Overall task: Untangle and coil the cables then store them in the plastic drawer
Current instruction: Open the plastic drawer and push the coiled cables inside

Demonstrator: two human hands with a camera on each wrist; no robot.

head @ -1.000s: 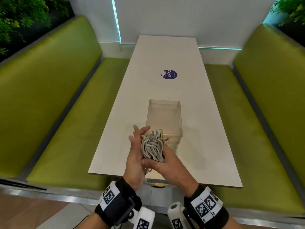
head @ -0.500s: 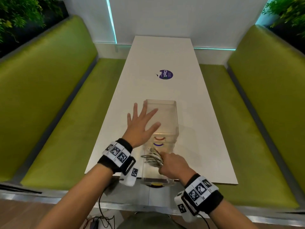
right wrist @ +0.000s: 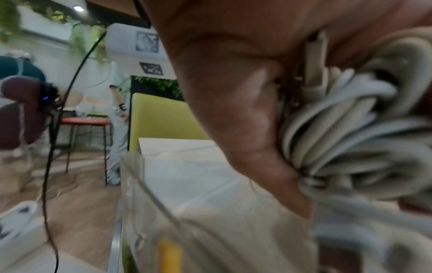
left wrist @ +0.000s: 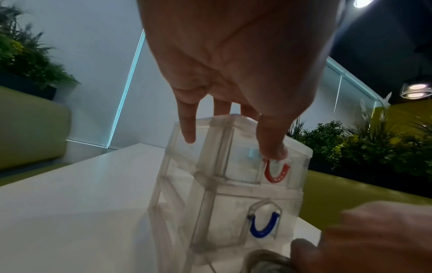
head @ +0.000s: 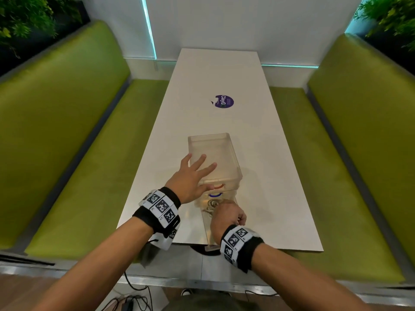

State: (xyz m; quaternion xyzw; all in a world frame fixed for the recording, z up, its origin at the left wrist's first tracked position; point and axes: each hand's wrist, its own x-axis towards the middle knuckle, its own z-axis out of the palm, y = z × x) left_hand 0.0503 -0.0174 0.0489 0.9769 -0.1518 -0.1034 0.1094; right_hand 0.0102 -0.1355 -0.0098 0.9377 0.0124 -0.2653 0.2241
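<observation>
Lower now, right hand (head: 228,215) around cables (right wrist: 346,133)

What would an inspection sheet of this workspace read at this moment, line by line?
Surface: white table with a purple sticker.
Job's things: clear plastic drawer unit with a red handle and a blue handle; its bottom drawer is pulled out past the table edge.
Clutter: nothing seen on the table.
Grippers: left hand rests flat with spread fingers on the unit's top; right hand grips the cable bundle over the open drawer.
Cables: grey coils bunched together, ends hidden in the fist.
Surroundings: green benches on both sides, plants behind, black wires on the floor.
</observation>
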